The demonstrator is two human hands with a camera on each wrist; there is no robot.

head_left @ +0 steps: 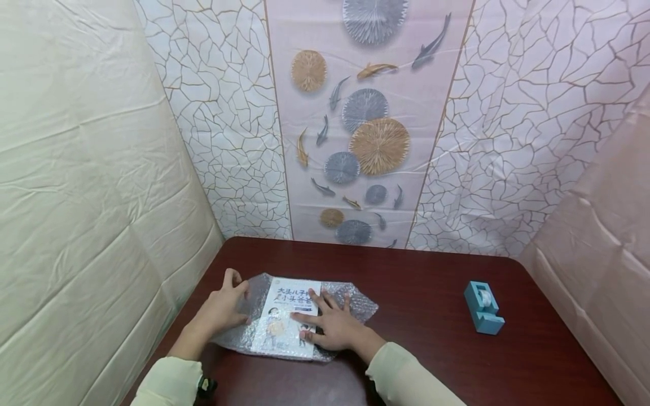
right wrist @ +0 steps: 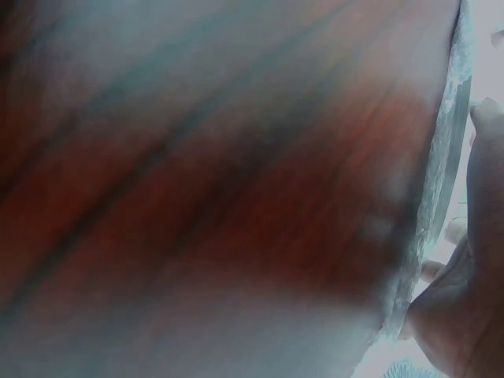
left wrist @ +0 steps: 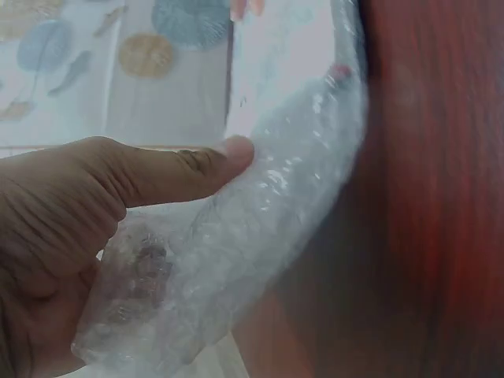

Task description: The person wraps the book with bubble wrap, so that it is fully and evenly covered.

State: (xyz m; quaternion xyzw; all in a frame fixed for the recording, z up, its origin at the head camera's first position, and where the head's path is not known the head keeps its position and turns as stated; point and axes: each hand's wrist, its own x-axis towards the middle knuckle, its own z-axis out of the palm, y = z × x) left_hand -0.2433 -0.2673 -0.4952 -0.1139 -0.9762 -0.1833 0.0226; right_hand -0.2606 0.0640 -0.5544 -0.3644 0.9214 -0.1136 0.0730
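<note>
A white book (head_left: 286,301) with blue Chinese lettering and cartoon figures lies on a sheet of bubble wrap (head_left: 361,301), which extends past it on both sides. At the wrap's left end, my left hand (head_left: 219,309) grips the raised flap. The left wrist view has the thumb (left wrist: 197,169) along the near face of the bubble wrap (left wrist: 276,189), other fingers partly hidden behind it. My right hand (head_left: 336,326) rests with spread fingers on the right part of the book's cover. The right wrist view catches this hand (right wrist: 465,291) at its right edge, beside the book's edge.
A blue tape dispenser (head_left: 479,309) with a roll of clear tape stands on the right of the dark red table (head_left: 416,349). A patterned cloth wall (head_left: 350,169) rises behind the table, and pale cloth hangs at both sides. A dark band (head_left: 206,387) circles the left wrist.
</note>
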